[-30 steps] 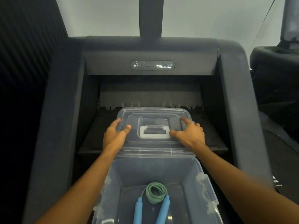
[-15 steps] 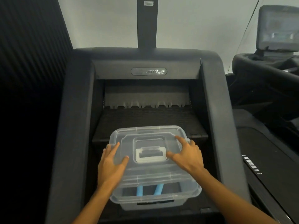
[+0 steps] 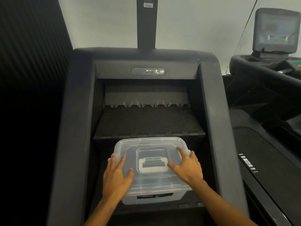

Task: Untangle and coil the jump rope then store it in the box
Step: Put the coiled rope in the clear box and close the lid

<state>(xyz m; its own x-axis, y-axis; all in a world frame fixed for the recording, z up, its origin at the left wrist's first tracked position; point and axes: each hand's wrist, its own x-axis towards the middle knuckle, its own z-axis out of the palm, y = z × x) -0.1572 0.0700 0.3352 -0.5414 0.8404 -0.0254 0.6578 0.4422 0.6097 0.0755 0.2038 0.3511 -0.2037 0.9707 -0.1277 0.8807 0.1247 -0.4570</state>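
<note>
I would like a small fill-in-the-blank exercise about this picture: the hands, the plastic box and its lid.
1. Both hands, the left hand and the right hand, lie flat on the ____ of the clear box.
2. The lid's white handle lies ____ the two hands.
3. The box stands on a step of a ____-coloured stair machine.

Missing words: lid; between; dark

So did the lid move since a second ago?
Yes. The lid slid toward the person, off the step behind and onto the box, under both hands.
</note>
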